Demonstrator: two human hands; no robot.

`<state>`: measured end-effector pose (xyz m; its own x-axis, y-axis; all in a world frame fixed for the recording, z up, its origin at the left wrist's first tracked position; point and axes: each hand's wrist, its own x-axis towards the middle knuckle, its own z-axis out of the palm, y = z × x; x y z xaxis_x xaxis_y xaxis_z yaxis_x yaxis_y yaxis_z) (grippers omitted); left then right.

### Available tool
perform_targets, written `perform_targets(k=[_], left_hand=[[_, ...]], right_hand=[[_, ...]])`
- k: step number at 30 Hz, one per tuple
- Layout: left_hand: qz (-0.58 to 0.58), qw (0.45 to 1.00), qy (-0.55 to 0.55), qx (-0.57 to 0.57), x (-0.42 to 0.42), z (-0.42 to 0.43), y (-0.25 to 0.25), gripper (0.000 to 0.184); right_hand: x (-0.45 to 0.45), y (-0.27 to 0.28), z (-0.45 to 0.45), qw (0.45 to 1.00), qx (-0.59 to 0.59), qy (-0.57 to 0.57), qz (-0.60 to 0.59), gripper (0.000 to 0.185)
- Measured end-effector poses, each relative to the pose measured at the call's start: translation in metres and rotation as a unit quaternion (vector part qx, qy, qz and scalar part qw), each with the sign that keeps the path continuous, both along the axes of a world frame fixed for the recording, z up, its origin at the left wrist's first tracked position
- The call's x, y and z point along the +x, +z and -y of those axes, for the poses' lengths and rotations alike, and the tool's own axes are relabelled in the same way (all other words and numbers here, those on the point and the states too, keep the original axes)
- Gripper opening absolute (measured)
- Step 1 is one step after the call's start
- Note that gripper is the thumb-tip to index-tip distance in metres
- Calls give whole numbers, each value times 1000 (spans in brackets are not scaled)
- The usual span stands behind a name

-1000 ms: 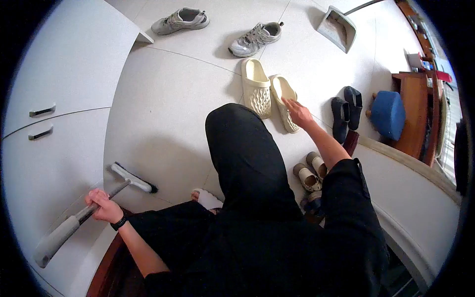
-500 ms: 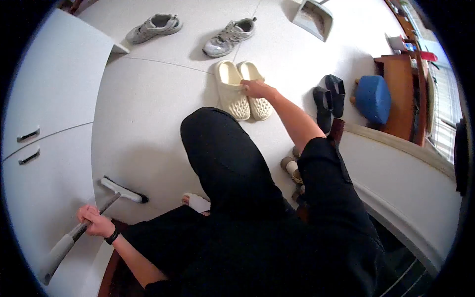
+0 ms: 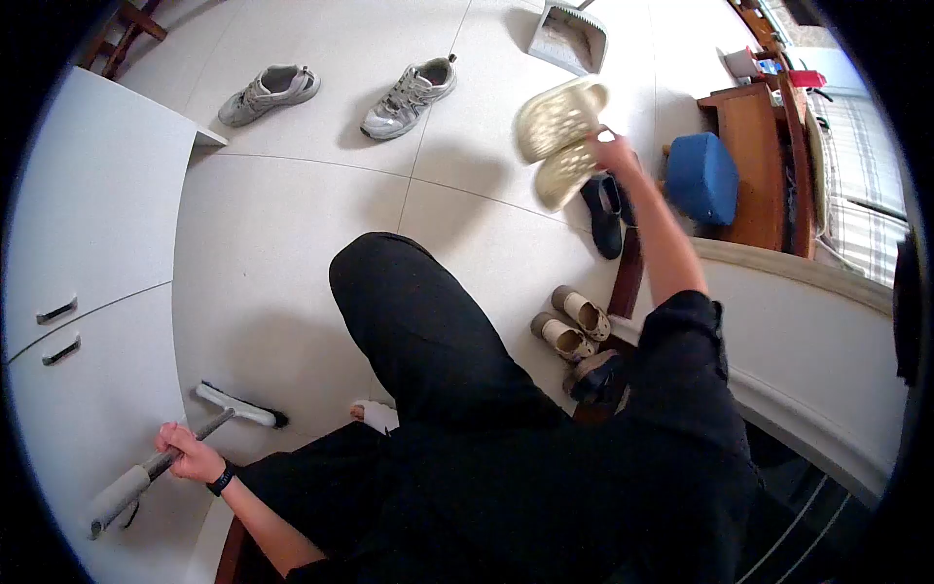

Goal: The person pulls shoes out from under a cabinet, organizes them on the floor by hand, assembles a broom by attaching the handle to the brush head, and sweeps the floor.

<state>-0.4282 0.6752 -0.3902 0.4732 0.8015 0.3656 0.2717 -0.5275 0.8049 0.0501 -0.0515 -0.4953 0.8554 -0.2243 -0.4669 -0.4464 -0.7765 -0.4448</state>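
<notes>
My right hand [image 3: 611, 156] is closed on the pair of cream clogs [image 3: 559, 131], held up off the floor and slightly blurred. Behind and below them a pair of black shoes [image 3: 605, 216] is partly covered. At the lower left my left hand [image 3: 190, 454] grips the metal pole of a broom [image 3: 238, 406], whose head rests on the floor beside the white cabinet. Two grey sneakers [image 3: 270, 92] [image 3: 411, 97] stand apart on the tiles at the top.
A grey dustpan [image 3: 569, 39] lies at the top. Beige clogs [image 3: 574, 326] and dark shoes [image 3: 593, 378] sit near the right ledge. A blue stool [image 3: 700, 179] stands by wooden furniture [image 3: 754, 156]. The white cabinet [image 3: 107, 214] fills the left.
My right hand has taken hold of both cream clogs, lifted them off the floor and carried them right. My left hand still holds the broom. The view has shifted.
</notes>
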Motion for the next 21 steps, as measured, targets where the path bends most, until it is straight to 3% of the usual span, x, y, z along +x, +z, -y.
perform_targets(k=[1, 2, 3, 4, 5, 6, 7, 9, 10, 11, 13, 14, 15, 18, 19, 21], left_hand=[[2, 1000, 3, 1, 1, 2, 0, 26], [-3, 999, 30, -9, 1, 2, 0, 24], [-8, 998, 58, -18, 0, 2, -2, 22], [-8, 998, 61, -13, -2, 1, -3, 22], [-9, 999, 34, -5, -5, -2, -6, 21], [-10, 1000, 6, 3, -8, -7, -9, 19], [-2, 1000, -8, -20, -16, -12, -14, 17], [5, 998, -58, -30, -6, -12, -23, 14], [1, 996, -84, -15, -4, -6, -19, 13], [-102, 994, -45, -1, 0, 6, -14, 16], [-224, 966, -128, -2, 31, 34, 10, 28], [-281, 942, -185, -9, 30, 27, -9, 32], [-357, 907, -224, -25, 56, 52, 23, 35], [-355, 880, -311, -55, 71, 82, 15, 27], [-326, 891, -307, -75, 72, 95, 11, 17], [-313, 885, -342, 36, 77, 102, 3, 11]], right_hand=[[32, -8, 60, 993, 92, 20, 70, 59], [62, 16, 87, 990, -98, 27, 97, 42], [96, 30, 141, 978, -129, 20, 161, 45], [97, 99, 115, 960, -175, -68, 206, 54], [125, 102, 128, 829, -394, -104, 383, 63], [127, 132, 114, 826, -349, -100, 432, 71], [123, 162, 75, 806, -309, -48, 503, 66], [102, 188, -11, 834, -85, 26, 544, 57], [100, 185, -50, 839, 83, 93, 530, 50], [68, 197, -101, 848, 169, 158, 477, 43], [-2, 218, -202, 840, 254, 282, 388, 45], [-33, 229, -242, 816, 327, 348, 325, 49], [-56, 229, -272, 757, 393, 429, 296, 52], [-146, 248, -358, 647, 564, 486, 162, 73], [-169, 250, -379, 640, 592, 477, 111, 82], [-212, 255, -415, 626, 623, 459, 94, 76]])
